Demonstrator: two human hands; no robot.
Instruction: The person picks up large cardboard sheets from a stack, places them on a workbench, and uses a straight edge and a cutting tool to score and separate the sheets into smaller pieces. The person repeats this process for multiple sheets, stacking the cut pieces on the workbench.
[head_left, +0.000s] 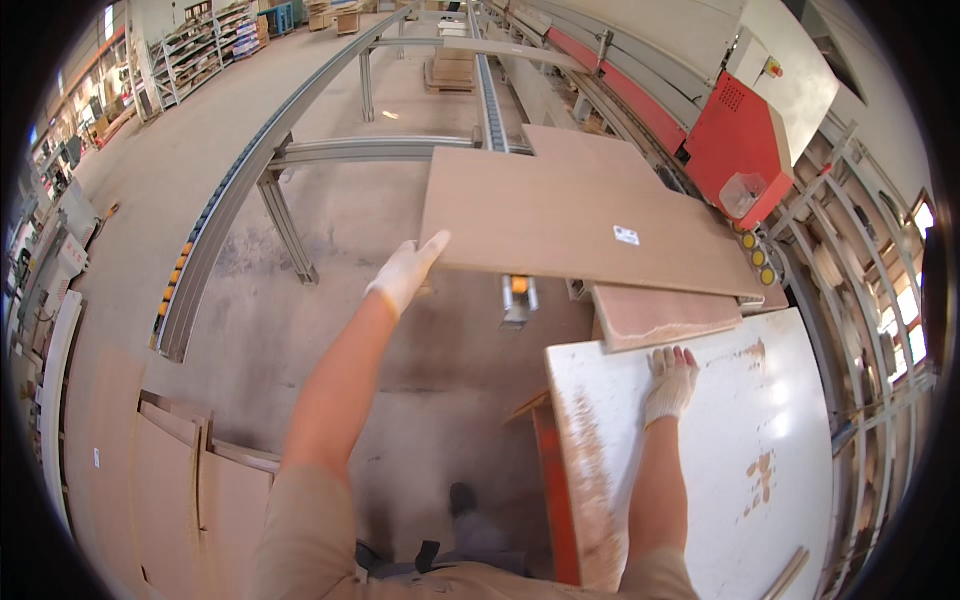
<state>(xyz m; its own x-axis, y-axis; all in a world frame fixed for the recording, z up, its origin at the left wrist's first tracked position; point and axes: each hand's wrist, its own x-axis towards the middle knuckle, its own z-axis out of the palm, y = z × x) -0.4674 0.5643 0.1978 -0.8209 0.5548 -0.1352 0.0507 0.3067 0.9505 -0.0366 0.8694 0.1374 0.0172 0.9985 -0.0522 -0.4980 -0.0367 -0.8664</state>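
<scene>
My left hand (409, 271), in a white glove, grips the near left corner of a large brown fibreboard panel (532, 214), its thumb lying on top. A small white label (626, 235) sticks to that panel. Under its near edge a smaller board (667, 316) juts out, with a ragged front edge. My right hand (671, 382), also gloved with fingertips bare, is at that ragged edge, over a white tabletop (720, 397). Its fingers look bent; whether they grip the smaller board cannot be made out. Another brown board (577, 142) shows beyond the large panel.
A metal roller frame (232, 172) runs away on the left. To the right stands a machine with a red housing (739, 150). Brown panels (169, 480) stand at lower left, by my arm. A metal rack (862, 300) lines the right side. Sawdust marks the tabletop.
</scene>
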